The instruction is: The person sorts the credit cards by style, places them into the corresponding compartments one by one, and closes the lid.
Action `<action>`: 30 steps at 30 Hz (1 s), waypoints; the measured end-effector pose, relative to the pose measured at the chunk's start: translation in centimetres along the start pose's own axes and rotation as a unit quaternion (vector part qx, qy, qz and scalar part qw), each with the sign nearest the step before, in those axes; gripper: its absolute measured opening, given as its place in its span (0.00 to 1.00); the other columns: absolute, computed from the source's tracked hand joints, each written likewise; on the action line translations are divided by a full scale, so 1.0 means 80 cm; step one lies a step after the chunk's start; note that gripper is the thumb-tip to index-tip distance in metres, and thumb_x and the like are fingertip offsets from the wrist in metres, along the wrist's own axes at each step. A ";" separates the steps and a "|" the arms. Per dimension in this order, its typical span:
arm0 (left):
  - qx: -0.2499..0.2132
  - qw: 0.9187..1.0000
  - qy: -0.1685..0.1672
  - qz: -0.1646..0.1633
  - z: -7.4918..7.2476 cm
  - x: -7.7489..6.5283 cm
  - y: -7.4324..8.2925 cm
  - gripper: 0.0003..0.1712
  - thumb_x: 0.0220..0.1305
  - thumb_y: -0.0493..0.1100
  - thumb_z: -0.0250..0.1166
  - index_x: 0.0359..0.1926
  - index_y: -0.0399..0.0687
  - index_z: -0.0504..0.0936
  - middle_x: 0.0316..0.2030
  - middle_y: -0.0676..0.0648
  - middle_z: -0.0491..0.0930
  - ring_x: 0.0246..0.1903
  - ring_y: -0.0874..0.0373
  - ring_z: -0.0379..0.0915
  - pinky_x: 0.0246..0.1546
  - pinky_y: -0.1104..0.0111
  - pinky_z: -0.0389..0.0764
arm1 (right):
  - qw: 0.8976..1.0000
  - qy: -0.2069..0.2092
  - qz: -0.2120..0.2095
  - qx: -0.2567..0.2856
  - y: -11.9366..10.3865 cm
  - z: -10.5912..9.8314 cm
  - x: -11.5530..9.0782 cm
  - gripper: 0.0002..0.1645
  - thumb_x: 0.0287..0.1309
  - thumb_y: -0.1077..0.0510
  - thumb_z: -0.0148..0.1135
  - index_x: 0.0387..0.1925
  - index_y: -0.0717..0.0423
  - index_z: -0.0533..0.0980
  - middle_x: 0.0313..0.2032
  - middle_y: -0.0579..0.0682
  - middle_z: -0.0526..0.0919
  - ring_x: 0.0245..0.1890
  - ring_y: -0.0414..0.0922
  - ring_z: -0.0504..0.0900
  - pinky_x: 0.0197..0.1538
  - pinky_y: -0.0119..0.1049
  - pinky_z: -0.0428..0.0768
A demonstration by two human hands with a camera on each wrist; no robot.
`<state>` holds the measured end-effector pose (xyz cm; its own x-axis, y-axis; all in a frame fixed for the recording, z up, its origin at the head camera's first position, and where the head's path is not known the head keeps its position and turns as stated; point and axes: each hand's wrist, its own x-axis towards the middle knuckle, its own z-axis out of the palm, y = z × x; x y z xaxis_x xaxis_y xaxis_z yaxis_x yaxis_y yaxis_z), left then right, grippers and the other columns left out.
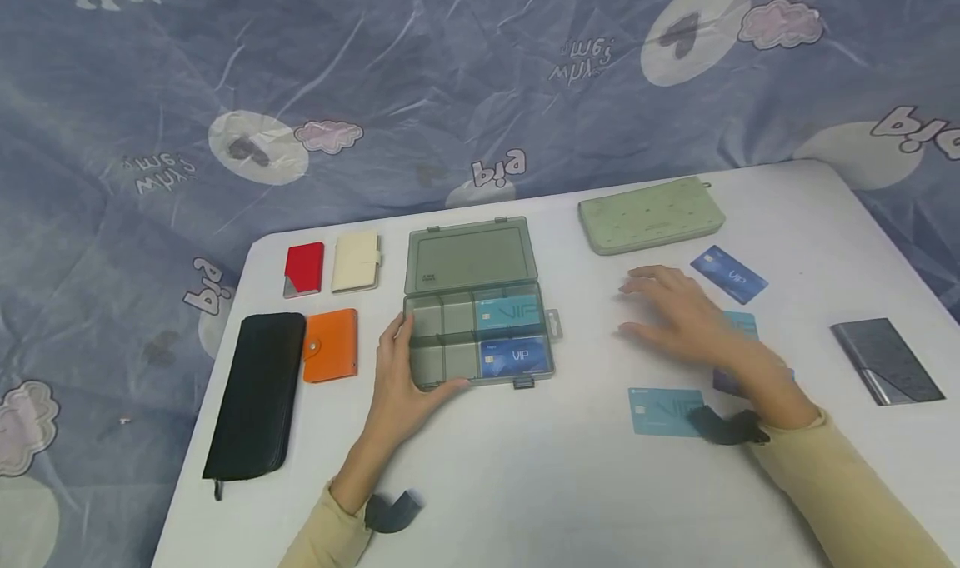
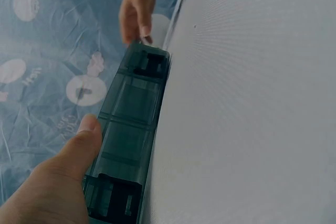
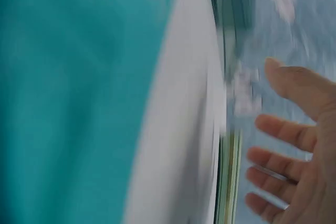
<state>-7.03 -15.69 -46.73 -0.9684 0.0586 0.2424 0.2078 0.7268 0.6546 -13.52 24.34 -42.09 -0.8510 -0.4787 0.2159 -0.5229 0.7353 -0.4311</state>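
A dark translucent plastic box (image 1: 461, 339) lies on the table with its lid (image 1: 472, 256) folded back. Two VIP cards sit in its right compartments: a light blue card (image 1: 507, 311) behind a dark blue card (image 1: 513, 357). My left hand (image 1: 397, 397) grips the box's left end, fingers along the side and thumb (image 2: 89, 135) at the front wall. Holding nothing, my right hand (image 1: 678, 318) hovers right of the box, fingers (image 3: 281, 174) spread and slightly blurred. Around it lie a dark blue card (image 1: 729, 274), a light blue card (image 1: 663, 410) and two partly hidden cards.
A green wallet (image 1: 652, 216) lies at the back, and a dark card holder (image 1: 888, 361) at the right. To the left are a red card holder (image 1: 303, 268), a cream one (image 1: 356, 261), an orange one (image 1: 331, 345) and a long black wallet (image 1: 258, 397).
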 end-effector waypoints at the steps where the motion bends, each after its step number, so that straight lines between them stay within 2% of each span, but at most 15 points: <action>1: 0.000 1.000 0.001 0.000 0.000 0.000 0.000 0.66 0.37 0.71 0.70 0.72 0.49 0.49 0.70 0.46 0.48 0.64 0.51 0.50 0.59 0.48 0.63 | 1.000 0.001 0.020 -0.007 0.012 -0.006 -0.005 0.30 0.48 0.48 0.69 0.51 0.58 0.74 0.57 0.60 0.70 0.59 0.58 0.64 0.59 0.57 0.59; 3: 0.000 1.000 0.001 0.000 0.000 -0.001 -0.001 0.66 0.37 0.70 0.71 0.72 0.49 0.49 0.70 0.45 0.48 0.65 0.50 0.50 0.59 0.48 0.63 | 0.997 -0.007 0.069 -0.034 0.033 -0.019 -0.016 0.33 0.49 0.47 0.68 0.53 0.61 0.72 0.57 0.63 0.68 0.58 0.62 0.63 0.58 0.61 0.59; 6: -0.002 1.000 -0.001 -0.001 0.000 -0.001 -0.001 0.66 0.37 0.70 0.71 0.72 0.49 0.49 0.70 0.45 0.48 0.65 0.50 0.50 0.59 0.48 0.62 | 0.985 -0.045 0.148 -0.071 0.053 -0.034 -0.031 0.39 0.53 0.42 0.64 0.58 0.65 0.67 0.59 0.70 0.63 0.59 0.69 0.59 0.56 0.66 0.56; 9: -0.003 1.000 -0.003 -0.004 0.000 -0.001 -0.001 0.66 0.37 0.70 0.71 0.72 0.49 0.49 0.70 0.46 0.47 0.65 0.50 0.50 0.59 0.47 0.62 | 0.977 -0.079 0.181 -0.080 0.060 -0.041 -0.040 0.43 0.54 0.40 0.61 0.61 0.66 0.64 0.62 0.73 0.58 0.60 0.72 0.55 0.56 0.69 0.53; 12: -0.004 1.000 -0.003 -0.007 0.000 -0.001 0.000 0.66 0.37 0.71 0.71 0.72 0.50 0.49 0.70 0.47 0.47 0.65 0.50 0.49 0.59 0.47 0.62 | 0.984 -0.085 0.152 -0.041 0.058 -0.042 -0.040 0.39 0.53 0.44 0.64 0.60 0.64 0.67 0.63 0.69 0.60 0.62 0.70 0.55 0.59 0.66 0.53; 16: -0.005 1.000 -0.005 -0.006 0.001 -0.001 -0.001 0.66 0.37 0.70 0.71 0.72 0.51 0.48 0.70 0.47 0.46 0.65 0.50 0.49 0.59 0.47 0.62 | 0.993 -0.077 0.088 0.012 0.053 -0.039 -0.036 0.32 0.50 0.53 0.69 0.57 0.58 0.72 0.60 0.61 0.69 0.62 0.62 0.62 0.60 0.60 0.59; 18: -0.005 1.000 -0.005 -0.005 0.001 -0.001 -0.002 0.66 0.37 0.70 0.71 0.72 0.50 0.48 0.70 0.47 0.47 0.65 0.50 0.49 0.59 0.47 0.62 | 0.993 -0.076 0.083 0.017 0.052 -0.038 -0.033 0.32 0.50 0.54 0.69 0.57 0.57 0.71 0.59 0.59 0.70 0.62 0.61 0.63 0.60 0.58 0.60; 23: -0.007 1.000 -0.005 -0.005 0.002 0.000 -0.002 0.66 0.38 0.70 0.70 0.72 0.50 0.48 0.70 0.48 0.46 0.65 0.51 0.49 0.59 0.47 0.63 | 0.990 -0.068 0.113 -0.041 0.068 -0.042 -0.025 0.36 0.48 0.53 0.70 0.57 0.63 0.69 0.57 0.64 0.68 0.58 0.62 0.64 0.59 0.60 0.61; 30: -0.006 1.000 -0.004 -0.006 0.001 -0.001 -0.001 0.66 0.37 0.71 0.70 0.72 0.50 0.49 0.70 0.48 0.47 0.65 0.52 0.49 0.59 0.48 0.63 | 0.988 -0.074 0.107 -0.080 0.082 -0.044 -0.013 0.36 0.42 0.49 0.73 0.49 0.66 0.73 0.48 0.63 0.69 0.48 0.59 0.66 0.51 0.56 0.66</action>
<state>-6.99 -15.70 -46.80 -0.9716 0.0555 0.2300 0.1988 0.7190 0.6659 -16.26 31.35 -42.02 -0.9329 -0.3602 -0.0003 -0.3428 0.8880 -0.3065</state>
